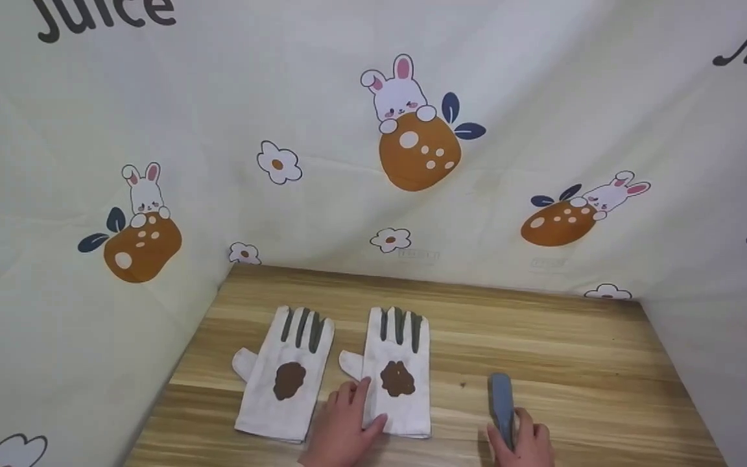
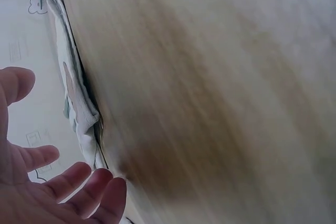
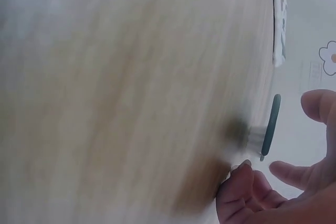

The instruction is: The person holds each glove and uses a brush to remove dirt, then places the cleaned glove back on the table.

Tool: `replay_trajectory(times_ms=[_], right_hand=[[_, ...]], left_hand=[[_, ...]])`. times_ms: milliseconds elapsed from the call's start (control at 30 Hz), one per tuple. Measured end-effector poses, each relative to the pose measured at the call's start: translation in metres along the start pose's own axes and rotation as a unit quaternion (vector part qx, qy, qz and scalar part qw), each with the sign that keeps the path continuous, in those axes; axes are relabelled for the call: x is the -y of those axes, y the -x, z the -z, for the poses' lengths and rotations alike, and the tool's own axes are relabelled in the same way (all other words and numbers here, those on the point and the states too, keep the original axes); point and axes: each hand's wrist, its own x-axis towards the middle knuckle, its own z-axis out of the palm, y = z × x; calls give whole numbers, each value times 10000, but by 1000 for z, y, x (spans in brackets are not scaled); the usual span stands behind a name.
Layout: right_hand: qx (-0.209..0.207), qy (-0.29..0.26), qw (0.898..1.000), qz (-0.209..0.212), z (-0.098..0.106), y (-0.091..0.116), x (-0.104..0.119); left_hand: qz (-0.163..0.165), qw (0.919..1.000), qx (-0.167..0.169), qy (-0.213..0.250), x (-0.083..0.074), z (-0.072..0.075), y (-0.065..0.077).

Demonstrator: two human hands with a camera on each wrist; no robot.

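One glove (image 1: 286, 376) lies flat on the bench (image 1: 574, 350), with a second glove (image 1: 399, 376) just to its right, both with fingers pointing away from the person and a brown patch (image 1: 290, 381) facing up on each, I suppose so that the marked faces are in plain sight and easy reach. A little wood shows between them, likely so that one can be handled without disturbing the other. The left hand (image 1: 342, 421) is at the near left edge of the second glove, its fingers loosely bent and apart, gripping nothing; whether the fingertips touch the fabric I can't tell. Farther right stands the brush (image 1: 502, 405), bristles (image 3: 256, 137) down, which seems to lift its back enough for fingers to get round it, and its near end points toward the person, handy for the same reason. The right hand (image 1: 526, 444) is about that end, thumb to one side and fingers to the other, parted with a gap showing from the wrist, so it appears to have no hold on it. Behind, a rabbit-printed curtain (image 1: 315, 214) surrounds the bench, perhaps to screen off the space
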Motion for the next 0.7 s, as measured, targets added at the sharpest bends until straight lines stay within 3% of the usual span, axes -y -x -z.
replay_trajectory(times_ms=[500, 700], right_hand=[[651, -145, 9973, -303, 5, -7, -8], [634, -165, 9976, -202, 6, -7, -8]], left_hand=[[255, 9996, -57, 94, 0, -1, -5], [382, 9991, -147, 87, -1, -3, -7]])
